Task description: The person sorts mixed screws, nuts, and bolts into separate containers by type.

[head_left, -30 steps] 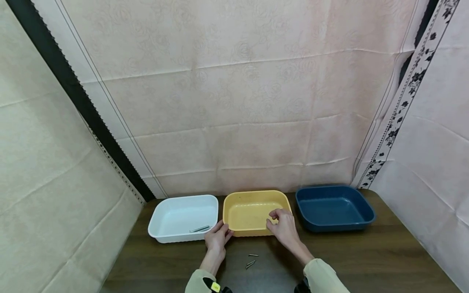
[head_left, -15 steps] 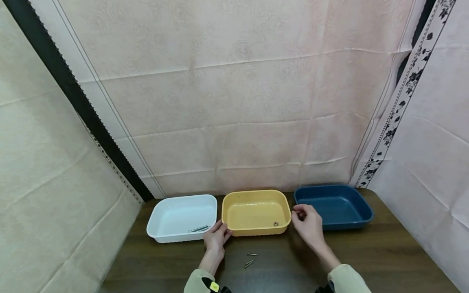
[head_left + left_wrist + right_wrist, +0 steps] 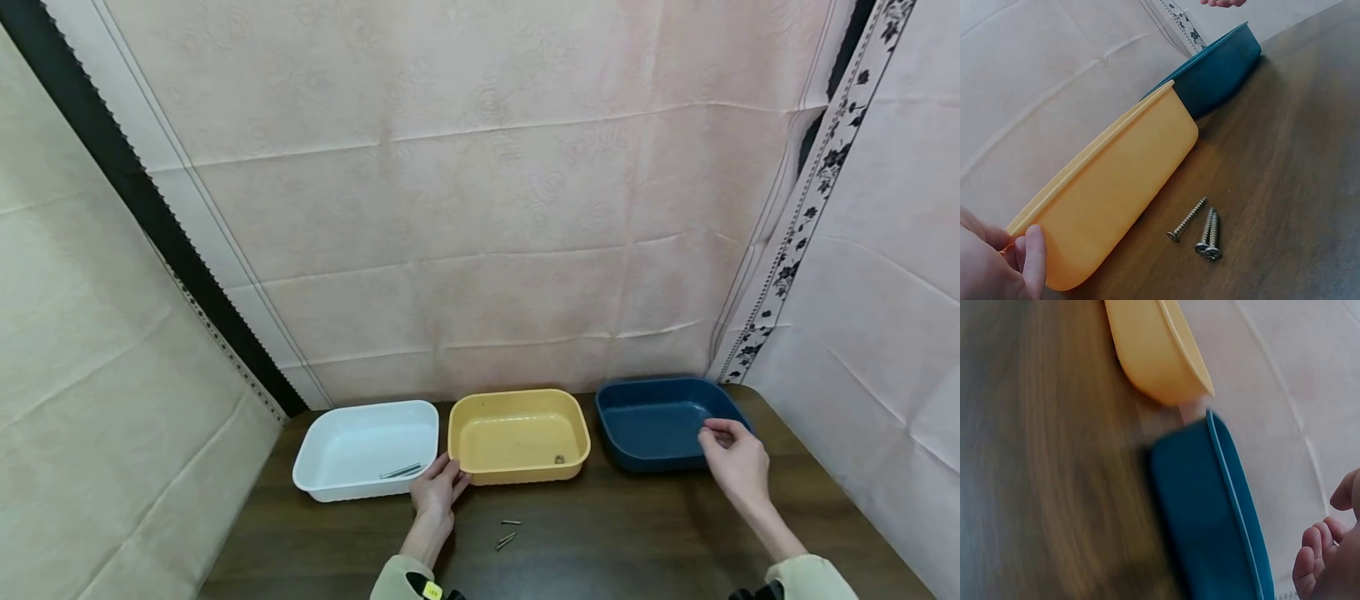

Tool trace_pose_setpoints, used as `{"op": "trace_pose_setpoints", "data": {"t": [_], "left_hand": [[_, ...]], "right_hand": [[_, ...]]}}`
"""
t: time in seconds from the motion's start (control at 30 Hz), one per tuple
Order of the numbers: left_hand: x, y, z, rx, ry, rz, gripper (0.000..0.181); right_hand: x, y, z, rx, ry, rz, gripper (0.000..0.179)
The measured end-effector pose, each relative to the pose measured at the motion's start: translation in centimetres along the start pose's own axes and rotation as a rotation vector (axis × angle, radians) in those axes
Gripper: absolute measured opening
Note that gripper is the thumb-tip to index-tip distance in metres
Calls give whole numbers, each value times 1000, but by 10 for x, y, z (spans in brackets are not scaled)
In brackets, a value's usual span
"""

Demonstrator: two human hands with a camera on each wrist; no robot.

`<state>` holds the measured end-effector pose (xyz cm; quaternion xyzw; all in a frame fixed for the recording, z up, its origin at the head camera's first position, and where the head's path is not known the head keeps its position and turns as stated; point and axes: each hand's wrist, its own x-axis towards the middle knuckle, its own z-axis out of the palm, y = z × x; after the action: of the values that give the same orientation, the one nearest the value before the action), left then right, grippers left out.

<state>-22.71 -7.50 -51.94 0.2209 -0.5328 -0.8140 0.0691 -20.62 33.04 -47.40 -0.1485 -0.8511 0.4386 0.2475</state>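
Note:
My left hand [image 3: 437, 493] grips the near left corner of a yellow plastic tray [image 3: 1116, 194], thumb and fingers at its rim. Inside that tray, by the near right corner, lies a small metal nut [image 3: 559, 459]. Above the right part of a dark blue tray [image 3: 648, 433] is my right hand [image 3: 738, 462], its fingers bent. In the right wrist view the thumb [image 3: 1344, 495] stands apart from the curled fingers [image 3: 1311, 550]; I cannot tell whether something small is held. Several screws [image 3: 1194, 228] lie on the table in front of the yellow tray.
A white tray [image 3: 360, 433] with several thin metal pieces [image 3: 402, 471] stands left of the yellow one. All the trays stand in a row on a brown wooden table [image 3: 600, 533]. Pale patterned cloth [image 3: 480, 208] hangs behind and at both sides.
My right hand has moved right, from inside the yellow tray to over the blue tray, uncovering the nut. The left hand has stayed at the yellow tray's corner. The head view has shifted slightly.

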Motion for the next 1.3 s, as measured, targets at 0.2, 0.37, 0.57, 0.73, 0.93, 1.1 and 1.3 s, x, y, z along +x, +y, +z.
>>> {"op": "trace_pose_setpoints", "data": {"t": [0.2,0.37,0.57,0.73,0.93,1.1,1.3], "left_hand": [[-6,-3,-8,9,6,-17,40],[-15,-4,-17,38,-16,-59,37],[-27,-4,-33,88,-95,-104,31],[-38,-3,-44,133,-160,-149,31],[-49,-6,-50,182,-165,-174,33],[-58,-11,-51,235,-138,-141,29],[-65,-16,-51,350,-102,-27,27]], "right_hand": [[4,19,-19,-21,-16,97,32],[8,28,-30,-31,-9,162,35],[18,39,-41,12,-20,273,39],[26,51,-50,120,-70,373,43],[32,62,-56,190,-122,446,44],[40,68,-54,225,-134,507,46],[56,72,-53,313,-141,616,46]]}}
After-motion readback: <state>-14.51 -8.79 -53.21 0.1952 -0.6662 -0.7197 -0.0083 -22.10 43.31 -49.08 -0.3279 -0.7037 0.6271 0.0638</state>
